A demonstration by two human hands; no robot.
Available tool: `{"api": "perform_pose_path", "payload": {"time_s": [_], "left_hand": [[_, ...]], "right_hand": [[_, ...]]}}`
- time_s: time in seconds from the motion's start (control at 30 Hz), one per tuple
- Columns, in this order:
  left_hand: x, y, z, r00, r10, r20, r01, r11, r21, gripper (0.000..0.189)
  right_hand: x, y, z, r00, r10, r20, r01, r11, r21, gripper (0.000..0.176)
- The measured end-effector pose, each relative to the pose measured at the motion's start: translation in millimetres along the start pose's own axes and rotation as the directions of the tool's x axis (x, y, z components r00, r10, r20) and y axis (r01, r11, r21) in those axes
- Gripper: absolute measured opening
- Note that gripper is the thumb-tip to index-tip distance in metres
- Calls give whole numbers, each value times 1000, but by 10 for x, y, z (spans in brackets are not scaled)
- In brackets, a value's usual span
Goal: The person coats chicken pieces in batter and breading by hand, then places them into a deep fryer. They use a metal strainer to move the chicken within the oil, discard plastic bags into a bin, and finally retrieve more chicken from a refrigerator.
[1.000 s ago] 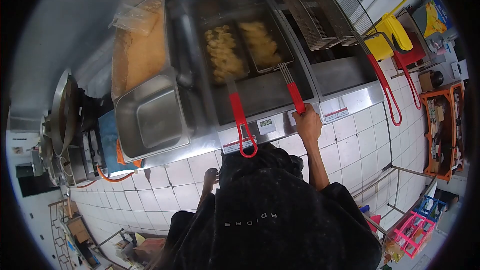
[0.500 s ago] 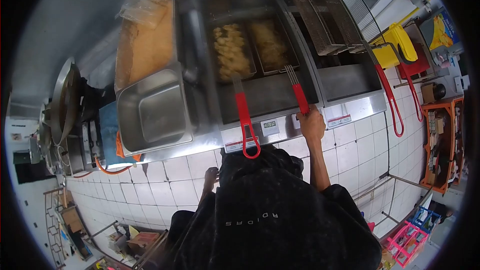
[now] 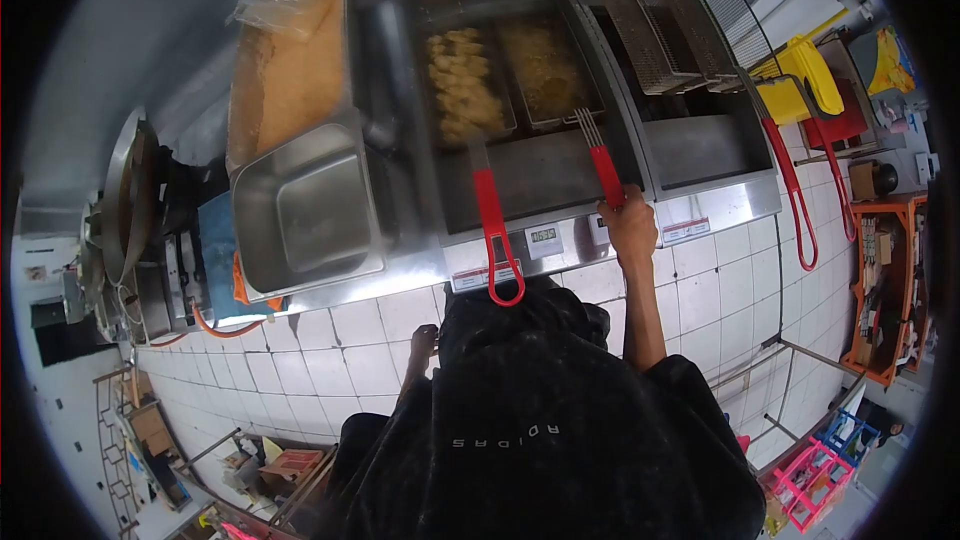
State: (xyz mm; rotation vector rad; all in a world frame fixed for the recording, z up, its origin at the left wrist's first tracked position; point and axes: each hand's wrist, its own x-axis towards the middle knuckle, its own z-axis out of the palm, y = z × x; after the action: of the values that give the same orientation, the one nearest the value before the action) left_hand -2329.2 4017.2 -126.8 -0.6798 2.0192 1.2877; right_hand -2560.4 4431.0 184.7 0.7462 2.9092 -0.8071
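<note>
My right hand (image 3: 631, 227) is wrapped round the red handle (image 3: 606, 175) of the right fry basket (image 3: 545, 75), which sits in the bubbling oil of the fryer (image 3: 540, 175). Pale golden pieces of food lie in that basket, partly veiled by oil and steam. Beside it, the left fry basket (image 3: 465, 85) holds plumper light-yellow pieces, and its red handle (image 3: 492, 230) hangs over the front edge, untouched. My left hand (image 3: 424, 342) hangs low by my body, apart from the fryer; its fingers are too small and dark to make out.
Left of the fryer are a steel pan (image 3: 310, 210) and a tray of orange-brown crumbs (image 3: 295, 80) with a clear plastic bag (image 3: 275, 8) on it. Spare wire baskets (image 3: 665, 30) rest over the right fryer bay, their red handles (image 3: 795, 205) sticking out over the tiled floor (image 3: 700, 290).
The view has shifted slightly, so the fryer appears higher. My right hand keeps its hold on the handle, and the basket stays in the oil.
</note>
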Motion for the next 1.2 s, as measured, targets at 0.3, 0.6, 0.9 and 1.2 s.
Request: {"api": "perform_pose_path", "payload": {"time_s": [0.3,0.6,0.9,1.2], "left_hand": [[-212,319,-42,995,-96,-8,96,995,-41,19],[-389,704,-85,981,-189,-36,185,977,-108,19],[-177,181,-44,998,-54,6,55,998,-37,21],[-50,16,-32,999,-26,40,24,998,57,17]], "right_hand": [[-551,-100,34,903,-428,-38,422,868,262,39],[-744,-50,618,855,-509,104,485,854,188,52],[-804,-149,574,851,-519,77,489,837,245,48],[-949,304,395,799,-401,449,135,846,516,22]]}}
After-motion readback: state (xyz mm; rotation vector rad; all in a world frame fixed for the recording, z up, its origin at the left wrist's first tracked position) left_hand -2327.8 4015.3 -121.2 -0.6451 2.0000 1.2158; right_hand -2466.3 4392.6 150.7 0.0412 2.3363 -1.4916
